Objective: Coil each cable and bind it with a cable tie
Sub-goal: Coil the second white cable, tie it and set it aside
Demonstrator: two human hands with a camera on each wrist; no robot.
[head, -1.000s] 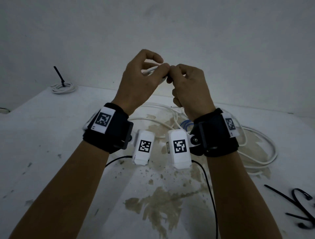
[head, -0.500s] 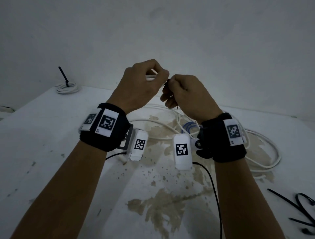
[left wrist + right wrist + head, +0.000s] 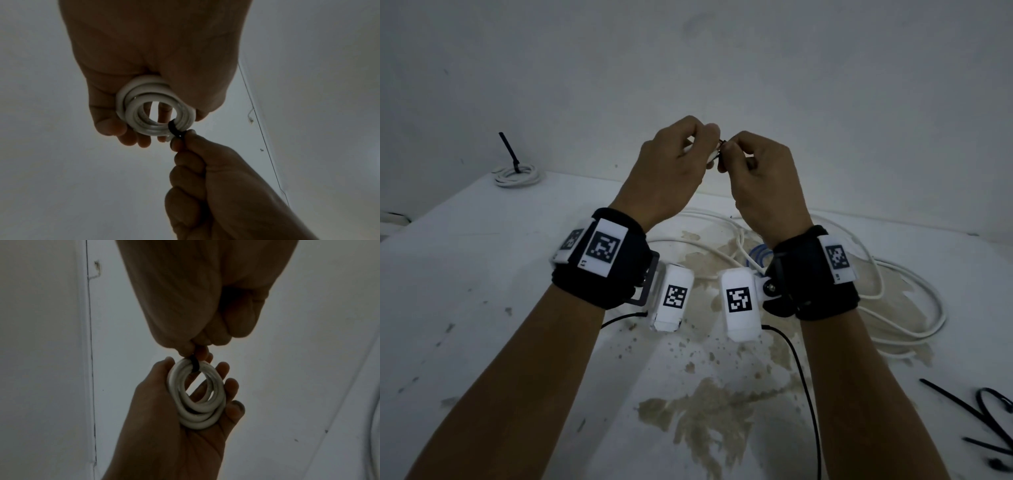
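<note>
Head view: your left hand (image 3: pixel 671 171) cups a small round coil of smooth white cable (image 3: pixel 156 112), raised above the stained table (image 3: pixel 465 274); your right hand (image 3: pixel 760 178) pinches the thin black cable tie (image 3: pixel 174 129) looped around it.

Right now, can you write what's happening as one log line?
step: binding coil | left hand: holds white cable coil | right hand: pinches black cable tie around coil | one bound coil on table
</note>
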